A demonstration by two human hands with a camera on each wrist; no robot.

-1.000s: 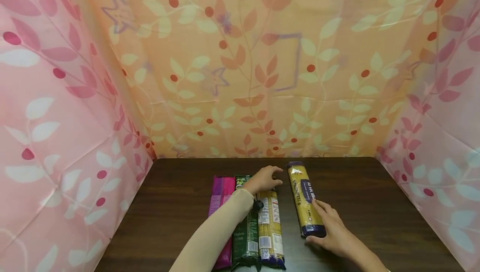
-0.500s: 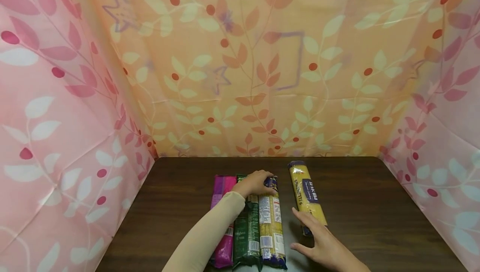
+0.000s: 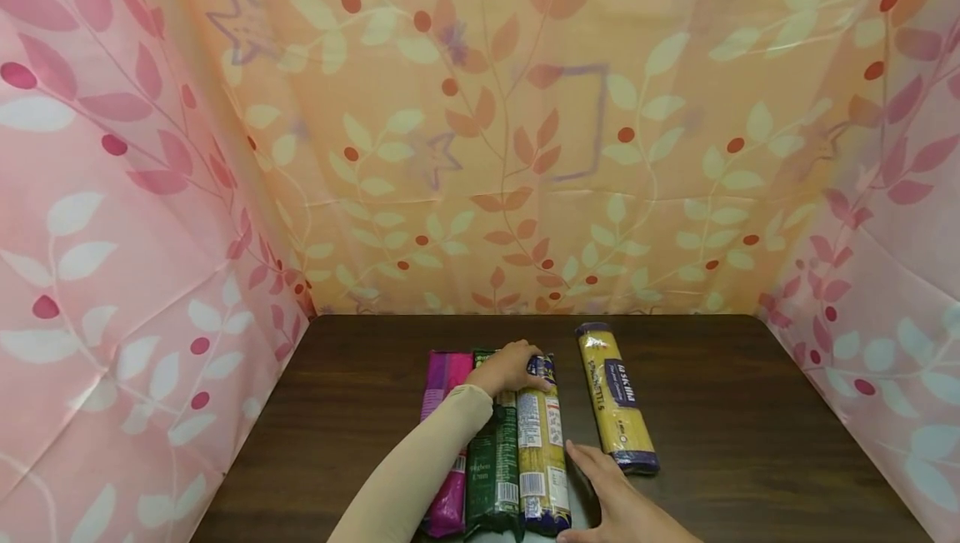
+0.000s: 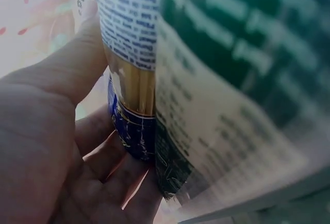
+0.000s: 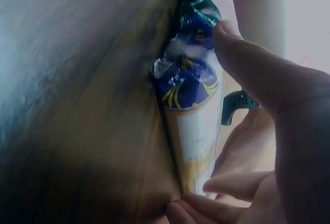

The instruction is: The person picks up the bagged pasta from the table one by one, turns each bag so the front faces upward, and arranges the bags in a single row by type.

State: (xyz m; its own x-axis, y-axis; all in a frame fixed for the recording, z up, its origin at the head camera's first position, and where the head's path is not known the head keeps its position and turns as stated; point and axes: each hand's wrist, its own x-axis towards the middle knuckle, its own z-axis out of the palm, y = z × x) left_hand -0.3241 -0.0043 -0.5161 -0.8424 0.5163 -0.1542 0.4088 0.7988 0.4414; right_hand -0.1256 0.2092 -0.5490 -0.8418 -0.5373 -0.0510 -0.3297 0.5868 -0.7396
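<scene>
Three spaghetti packs lie side by side on the brown table: a pink one (image 3: 447, 505), a green one (image 3: 492, 460) and a yellow one with blue ends (image 3: 533, 435). My left hand (image 3: 508, 370) reaches across the green pack and grips the yellow pack's far end; its fingers (image 4: 98, 167) curl about the blue end in the left wrist view. My right hand (image 3: 615, 493) is at the yellow pack's near right side. In the right wrist view its fingertips (image 5: 193, 206) touch the long edge, with the thumb (image 5: 242, 49) by the blue end.
A fourth spaghetti pack (image 3: 617, 397), yellow with purple-blue ends and label, lies slightly slanted to the right, apart from the row. Patterned cloth (image 3: 480, 151) hangs behind the table (image 3: 360, 376) and along both sides.
My right hand has left the separate pack at the right and moved left to the row. My left hand has drawn back a little onto the yellow pack's far end.
</scene>
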